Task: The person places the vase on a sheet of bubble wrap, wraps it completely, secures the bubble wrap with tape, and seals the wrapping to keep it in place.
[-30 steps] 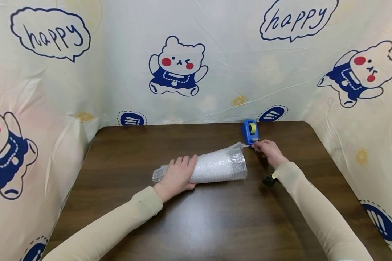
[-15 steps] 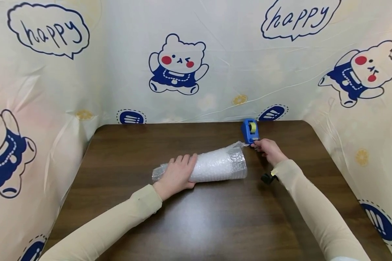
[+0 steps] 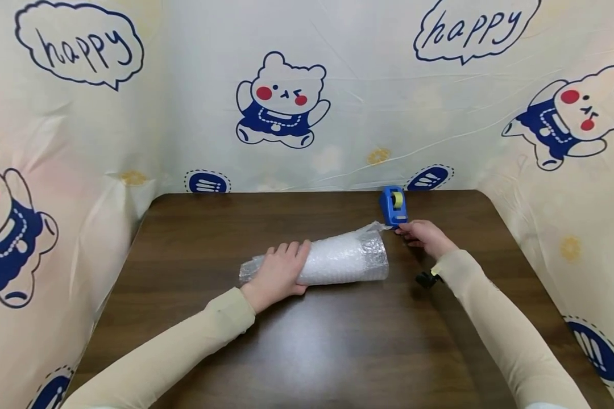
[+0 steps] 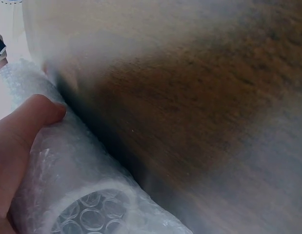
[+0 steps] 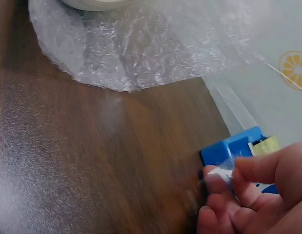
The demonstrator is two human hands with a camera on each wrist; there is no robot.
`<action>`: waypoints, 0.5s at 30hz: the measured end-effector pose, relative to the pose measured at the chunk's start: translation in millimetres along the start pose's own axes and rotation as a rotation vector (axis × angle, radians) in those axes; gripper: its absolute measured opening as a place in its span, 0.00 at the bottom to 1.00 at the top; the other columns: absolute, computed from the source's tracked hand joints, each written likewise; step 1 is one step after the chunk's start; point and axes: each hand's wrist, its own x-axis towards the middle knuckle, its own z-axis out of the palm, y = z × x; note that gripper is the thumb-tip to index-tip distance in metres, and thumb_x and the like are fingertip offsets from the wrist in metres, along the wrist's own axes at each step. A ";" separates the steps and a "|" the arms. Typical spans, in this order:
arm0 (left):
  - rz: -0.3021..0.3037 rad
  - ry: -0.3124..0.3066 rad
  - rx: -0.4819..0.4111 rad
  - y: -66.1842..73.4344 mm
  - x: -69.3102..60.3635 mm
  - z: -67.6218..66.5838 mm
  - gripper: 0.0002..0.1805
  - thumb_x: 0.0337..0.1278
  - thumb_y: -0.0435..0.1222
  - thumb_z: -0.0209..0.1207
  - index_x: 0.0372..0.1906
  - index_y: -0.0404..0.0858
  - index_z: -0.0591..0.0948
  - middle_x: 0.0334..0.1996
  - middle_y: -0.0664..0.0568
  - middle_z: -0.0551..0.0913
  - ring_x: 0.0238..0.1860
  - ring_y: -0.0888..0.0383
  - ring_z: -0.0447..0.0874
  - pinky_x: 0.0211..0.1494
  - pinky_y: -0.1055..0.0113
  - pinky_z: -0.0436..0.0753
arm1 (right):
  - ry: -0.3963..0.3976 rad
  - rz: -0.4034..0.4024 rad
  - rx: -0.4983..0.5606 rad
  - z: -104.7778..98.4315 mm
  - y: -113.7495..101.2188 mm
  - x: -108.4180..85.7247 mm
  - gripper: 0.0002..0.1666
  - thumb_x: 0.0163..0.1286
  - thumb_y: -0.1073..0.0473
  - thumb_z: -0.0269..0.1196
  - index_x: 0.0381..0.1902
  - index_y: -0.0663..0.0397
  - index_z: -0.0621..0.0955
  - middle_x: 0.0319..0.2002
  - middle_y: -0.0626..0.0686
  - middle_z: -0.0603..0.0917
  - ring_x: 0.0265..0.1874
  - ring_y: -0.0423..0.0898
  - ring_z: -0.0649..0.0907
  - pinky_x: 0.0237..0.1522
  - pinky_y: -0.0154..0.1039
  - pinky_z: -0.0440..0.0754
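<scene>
A cylinder wrapped in bubble wrap (image 3: 345, 257) lies across the table. My left hand (image 3: 280, 271) grips it near its left end, fingers over the top and thumb along the near side. In the left wrist view, my thumb presses on the bubble wrap (image 4: 77, 161), whose open rolled end shows at the bottom. My right hand (image 3: 427, 237) is at the front of a blue tape dispenser (image 3: 393, 205) holding a yellowish roll. The right wrist view shows a short piece of clear tape (image 5: 222, 172) pinched between my thumb and index finger; whether it is still joined to the roll is hidden.
The brown wooden table (image 3: 307, 352) reaches back to a printed cloth (image 3: 358, 102) that hangs on three sides. A loose flap of bubble wrap (image 3: 372, 228) at the bundle's right end reaches close to the dispenser. A small black object (image 3: 427, 279) hangs under my right cuff.
My right hand has shifted slightly to the right at the front of the dispenser. My left hand and the wrapped cylinder have stayed in place.
</scene>
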 end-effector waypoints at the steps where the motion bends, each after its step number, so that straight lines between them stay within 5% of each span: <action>1: 0.001 -0.002 0.004 -0.1 -0.5 -0.5 0.59 0.38 0.57 0.81 0.71 0.31 0.67 0.53 0.38 0.81 0.50 0.39 0.84 0.43 0.46 0.83 | -0.011 0.009 0.009 -0.5 -0.5 -1.1 0.26 0.83 0.54 0.54 0.65 0.72 0.72 0.39 0.43 0.85 0.43 0.44 0.76 0.50 0.38 0.77; 5: 0.015 -0.014 0.002 0.8 -1.4 -2.5 0.58 0.40 0.57 0.81 0.72 0.29 0.67 0.54 0.37 0.81 0.50 0.39 0.84 0.43 0.45 0.83 | -0.034 0.035 0.036 -2.2 -2.3 -8.8 0.29 0.83 0.50 0.54 0.65 0.71 0.72 0.39 0.44 0.86 0.42 0.43 0.79 0.50 0.39 0.78; 9: 0.040 -0.002 0.028 0.0 -2.6 -3.8 0.58 0.42 0.57 0.80 0.72 0.28 0.67 0.52 0.37 0.81 0.47 0.40 0.84 0.42 0.46 0.84 | -0.022 0.011 -0.065 1.5 -5.1 -19.7 0.34 0.82 0.41 0.53 0.63 0.69 0.74 0.48 0.52 0.85 0.49 0.48 0.79 0.54 0.43 0.76; 15: 0.079 0.038 0.085 -3.2 -3.1 -5.4 0.56 0.46 0.58 0.77 0.72 0.27 0.67 0.49 0.37 0.82 0.44 0.42 0.85 0.39 0.49 0.85 | 0.220 -0.170 -0.291 19.4 -18.6 -40.6 0.41 0.80 0.33 0.51 0.62 0.69 0.72 0.56 0.66 0.75 0.54 0.58 0.73 0.56 0.50 0.73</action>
